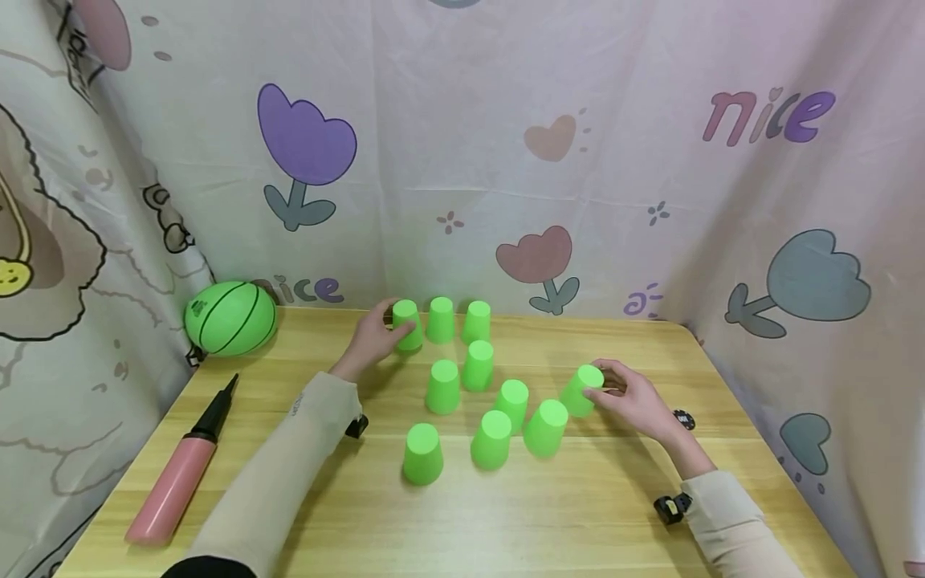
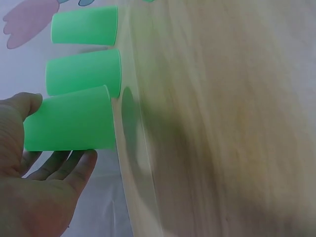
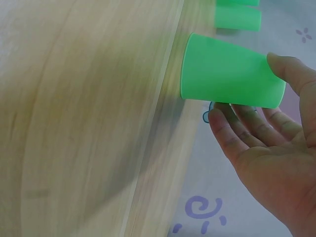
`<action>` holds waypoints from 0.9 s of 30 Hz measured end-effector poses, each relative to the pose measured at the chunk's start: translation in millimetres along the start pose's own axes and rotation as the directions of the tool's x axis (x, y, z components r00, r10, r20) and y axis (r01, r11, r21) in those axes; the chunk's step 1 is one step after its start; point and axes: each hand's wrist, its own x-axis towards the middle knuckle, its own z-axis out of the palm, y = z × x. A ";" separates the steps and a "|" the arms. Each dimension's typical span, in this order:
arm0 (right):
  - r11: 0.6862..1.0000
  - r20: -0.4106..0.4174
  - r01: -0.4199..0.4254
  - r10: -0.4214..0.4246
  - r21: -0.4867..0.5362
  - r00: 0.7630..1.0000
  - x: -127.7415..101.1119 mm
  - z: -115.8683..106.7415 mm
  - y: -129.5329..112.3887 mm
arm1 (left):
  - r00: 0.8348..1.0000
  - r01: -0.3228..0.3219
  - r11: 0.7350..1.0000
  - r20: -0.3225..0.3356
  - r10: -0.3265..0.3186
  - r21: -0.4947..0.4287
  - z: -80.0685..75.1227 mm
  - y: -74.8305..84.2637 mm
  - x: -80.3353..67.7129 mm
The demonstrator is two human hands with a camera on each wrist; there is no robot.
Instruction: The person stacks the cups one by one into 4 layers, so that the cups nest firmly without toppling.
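Note:
Several green plastic cups stand upside down on the wooden table. My left hand [image 1: 370, 343] holds the green cup [image 1: 409, 342] at the left end of the back row, thumb on one side and fingers on the other. Beside it are two more cups [image 1: 441, 319] [image 1: 477, 323]. At the right, my right hand [image 1: 639, 404] pinches another upside-down cup [image 3: 229, 71] between thumb and fingers. Just left of that one stands a cup [image 1: 546, 429]. I cannot tell whether the held cups' rims touch the table.
More cups stand mid-table, including a front-left one [image 1: 422, 454]. A green ball [image 1: 231, 319] lies at the table's back left corner. A pink hand pump [image 1: 177, 482] with a black nozzle lies along the left side. Behind the table [image 1: 549, 522] hangs a printed cloth [image 1: 448, 104].

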 end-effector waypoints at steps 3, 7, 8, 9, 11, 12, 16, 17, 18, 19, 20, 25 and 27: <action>1.000 0.000 0.007 -0.007 -0.018 1.000 0.1 0.9 1.4 | 1.000 0.026 1.000 -0.004 -0.026 -0.001 0.9 0.9 4.2; 1.000 -0.001 0.014 -0.014 -0.025 1.000 1.3 1.0 1.8 | 0.999 0.046 0.999 -0.018 -0.046 -0.011 1.5 0.4 9.2; 1.000 -0.001 0.013 -0.013 -0.023 1.000 1.4 0.8 1.8 | 0.999 0.049 0.999 -0.021 -0.049 -0.013 1.6 0.0 10.4; 1.000 0.000 0.012 -0.012 -0.018 1.000 1.5 0.6 1.7 | 0.998 0.051 0.999 -0.022 -0.051 -0.017 1.9 -0.8 11.6; 1.000 -0.003 0.005 -0.005 -0.010 1.000 0.9 0.2 1.3 | 0.998 0.058 0.998 -0.023 -0.058 -0.020 2.0 -2.2 13.4; 1.000 0.000 0.006 -0.006 -0.008 1.000 0.6 -0.1 1.3 | 0.998 0.060 0.998 -0.022 -0.060 -0.017 2.3 -3.2 14.3; 1.000 0.005 0.009 -0.009 0.003 1.000 0.5 -0.7 1.5 | 0.997 0.071 0.997 -0.028 -0.071 -0.009 2.9 -6.1 17.6; 1.000 0.005 0.010 -0.010 0.004 1.000 0.5 -0.8 1.7 | 0.997 0.073 0.997 -0.029 -0.074 -0.007 3.0 -6.4 18.4; 1.000 0.006 0.010 -0.010 0.006 1.000 0.7 -0.9 2.0 | 0.997 0.075 0.997 -0.031 -0.075 -0.006 3.2 -6.7 19.2; 1.000 0.006 0.010 -0.010 0.006 1.000 0.8 -0.7 2.2 | 0.996 0.077 0.997 -0.032 -0.077 -0.004 3.5 -7.4 19.9; 1.000 0.005 0.009 -0.009 0.007 1.000 0.9 -0.6 2.2 | 0.996 0.079 0.997 -0.034 -0.079 -0.003 3.6 -7.6 20.4; 1.000 0.006 0.009 -0.009 -0.003 1.000 1.3 -0.8 2.5 | 0.996 0.085 0.996 -0.039 -0.085 0.001 4.6 -7.8 21.3; 1.000 0.007 0.008 -0.008 -0.003 1.000 1.0 -1.1 2.4 | 0.995 0.088 0.996 -0.039 -0.088 -0.001 5.6 -7.8 21.6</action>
